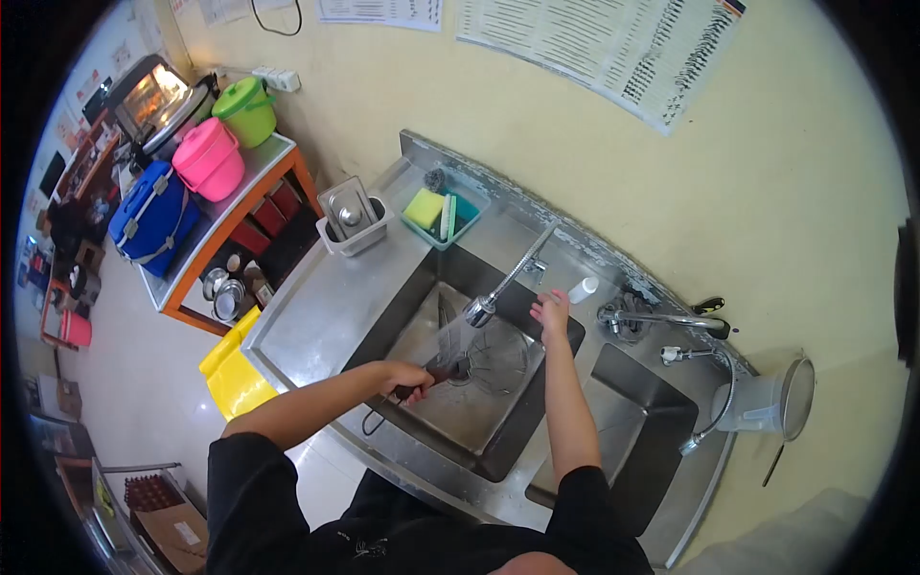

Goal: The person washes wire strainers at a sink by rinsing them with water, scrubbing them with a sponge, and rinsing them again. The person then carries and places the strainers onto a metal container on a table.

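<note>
My left hand [410, 380] is closed around the dark brown handle [441, 370] of a utensil held over the large sink basin [431, 422]. A thin wire loop [374, 422] sticks out below that hand. Water from the spray faucet [481, 310] runs down onto the utensil; splashes and glare hide the kind of its far end. My right hand [550, 314] hovers at the basin's right rim with fingers apart and nothing in them. Near its fingertips are the faucet's valve [537, 266] and a small white bottle [583, 289].
A teal tray [470, 222] with a yellow sponge [424, 208] and a bin of metal pans [353, 225] stand behind the basin. Rightward are a second basin [623, 412], another faucet [709, 353] and a strainer [797, 398]. Pink and green buckets occupy the left table [278, 151].
</note>
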{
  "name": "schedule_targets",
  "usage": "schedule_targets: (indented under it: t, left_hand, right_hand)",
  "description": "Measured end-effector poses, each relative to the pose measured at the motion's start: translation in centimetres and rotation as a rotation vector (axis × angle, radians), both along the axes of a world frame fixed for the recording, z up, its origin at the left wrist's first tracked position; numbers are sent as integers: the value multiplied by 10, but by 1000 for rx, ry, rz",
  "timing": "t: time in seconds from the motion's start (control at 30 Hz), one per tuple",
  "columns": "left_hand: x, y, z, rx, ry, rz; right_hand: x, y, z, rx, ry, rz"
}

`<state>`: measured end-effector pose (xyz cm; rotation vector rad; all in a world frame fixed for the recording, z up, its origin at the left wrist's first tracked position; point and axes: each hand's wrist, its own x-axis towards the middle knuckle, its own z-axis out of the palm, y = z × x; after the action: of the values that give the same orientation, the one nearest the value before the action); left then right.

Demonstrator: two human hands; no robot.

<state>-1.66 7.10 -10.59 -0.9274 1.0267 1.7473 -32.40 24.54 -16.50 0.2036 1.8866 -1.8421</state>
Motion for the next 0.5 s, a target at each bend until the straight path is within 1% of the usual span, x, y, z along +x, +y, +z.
schedule_targets:
  t: [0.1,0.13,0.2,0.3,0.37,0.4,0.5]
  left_hand:
    - [10,1,29,128,-53,171]
    - [15,1,41,150,-112,231]
    - [30,-1,59,200,-87,294]
    - [51,-4,91,277,-65,399]
    - [65,-2,103,331,-42,457]
    - [70,2,111,340,-44,489]
    - [88,13,126,406,-58,586]
  right_hand:
    - [-20,-18,-10,-84,-28,160]
    - [-27,-23,-12,-53,-3,180]
    - [-41,-33,-12,8,47,226]
    - [-69,-40,-25,-30,227,106]
    - [-97,-47,-47,-7,269,112]
    - [-99,-49,-48,4,286,108]
    - [-101,-56,-34,-80,111,33]
